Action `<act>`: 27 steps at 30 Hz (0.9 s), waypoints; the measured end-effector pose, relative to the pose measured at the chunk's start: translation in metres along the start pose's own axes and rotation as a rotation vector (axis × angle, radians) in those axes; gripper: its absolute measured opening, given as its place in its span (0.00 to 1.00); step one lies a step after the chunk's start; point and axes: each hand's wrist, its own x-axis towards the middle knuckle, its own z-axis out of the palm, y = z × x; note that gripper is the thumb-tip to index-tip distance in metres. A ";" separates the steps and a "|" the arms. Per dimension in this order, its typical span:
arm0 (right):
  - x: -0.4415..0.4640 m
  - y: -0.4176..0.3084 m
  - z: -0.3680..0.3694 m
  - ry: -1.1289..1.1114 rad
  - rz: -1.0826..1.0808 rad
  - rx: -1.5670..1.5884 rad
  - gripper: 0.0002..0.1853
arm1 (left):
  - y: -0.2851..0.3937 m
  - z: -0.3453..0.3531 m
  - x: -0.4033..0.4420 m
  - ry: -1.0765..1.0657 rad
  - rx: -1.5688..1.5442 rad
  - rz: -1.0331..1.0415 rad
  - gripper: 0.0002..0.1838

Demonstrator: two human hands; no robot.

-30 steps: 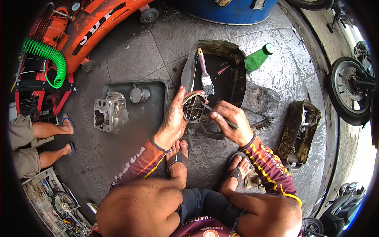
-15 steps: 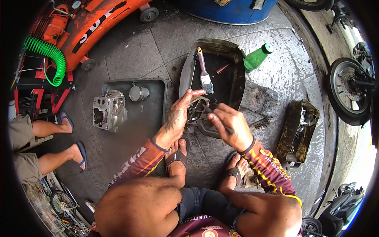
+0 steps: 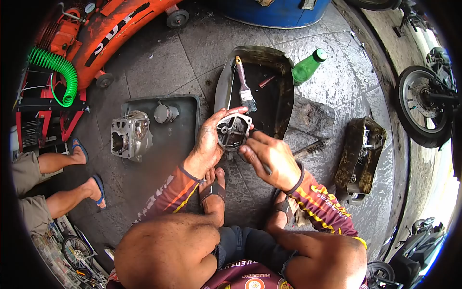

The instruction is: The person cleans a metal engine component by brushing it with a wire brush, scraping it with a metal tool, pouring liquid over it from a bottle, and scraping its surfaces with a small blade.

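Note:
My left hand [image 3: 208, 143] is wrapped round the side of a metal engine cover [image 3: 233, 131], whose hollow, ribbed face is turned up. At the cover's right edge is my right hand [image 3: 272, 158], its fingers closed round a thin dark tool [image 3: 268, 169]; most of the tool is hidden in the fist. Just beyond the hands stands a dirty open tray [image 3: 287, 103] with a paint brush [image 3: 245, 86] and a small reddish piece [image 3: 266, 81] inside.
A flat tray [image 3: 196, 111] at the left carries an engine block [image 3: 130, 136] and a piston [image 3: 166, 112]. To the right are a green bottle [image 3: 306, 68], a stone block [image 3: 313, 117] and a grimy parts box [image 3: 360, 156]. A person's sandalled feet [image 3: 97, 191] show at the left.
The cover has turned so its face shows more fully. My right hand has moved slightly down and left, closer against it. The other person's lower foot has moved right since the earliest frame.

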 end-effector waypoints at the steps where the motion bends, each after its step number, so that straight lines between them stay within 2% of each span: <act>1: -0.001 -0.001 0.000 -0.054 -0.021 0.015 0.09 | 0.001 0.001 -0.001 -0.001 0.054 0.016 0.29; 3: 0.004 0.015 -0.008 -0.042 0.001 0.248 0.10 | -0.007 0.009 -0.004 0.071 0.047 0.035 0.28; 4: 0.005 0.014 -0.004 0.078 -0.008 0.210 0.11 | -0.007 0.010 -0.003 0.088 0.058 0.052 0.27; 7: 0.001 -0.011 -0.002 -0.046 0.049 0.031 0.12 | -0.007 0.007 0.000 0.095 0.047 0.106 0.27; 8: 0.000 -0.007 -0.008 -0.048 -0.003 0.066 0.11 | -0.007 0.007 -0.003 0.078 0.078 0.107 0.27; 11: 0.003 0.009 -0.016 0.025 0.136 0.162 0.11 | -0.004 0.013 -0.005 0.060 0.108 0.114 0.28; 12: 0.001 0.001 -0.010 0.087 0.051 0.069 0.11 | -0.003 0.014 -0.003 0.047 0.109 0.145 0.28; 13: 0.001 -0.008 -0.008 0.024 0.078 0.056 0.10 | -0.004 0.015 -0.002 0.037 0.110 0.169 0.28; 17: 0.001 0.009 -0.017 0.038 0.118 0.171 0.10 | -0.004 0.016 -0.008 0.059 0.215 0.182 0.28; 19: -0.002 -0.004 -0.009 0.087 0.104 0.030 0.10 | -0.006 0.017 -0.006 0.060 0.231 0.197 0.28; 21: -0.002 -0.011 -0.006 -0.011 0.095 -0.005 0.10 | -0.006 0.020 -0.009 0.073 0.251 0.205 0.28; 22: -0.001 0.000 -0.010 -0.012 0.052 0.085 0.10 | -0.008 0.020 -0.010 0.081 0.224 0.182 0.28; 23: 0.001 0.009 -0.012 0.071 0.124 0.257 0.10 | -0.009 0.021 -0.009 0.080 0.224 0.180 0.28; 25: -0.001 0.003 -0.012 0.102 0.142 0.098 0.11 | -0.011 0.025 -0.007 0.067 0.277 0.253 0.28; 27: -0.001 -0.013 -0.006 0.017 0.165 0.089 0.13 | -0.012 0.022 -0.009 0.053 0.232 0.206 0.28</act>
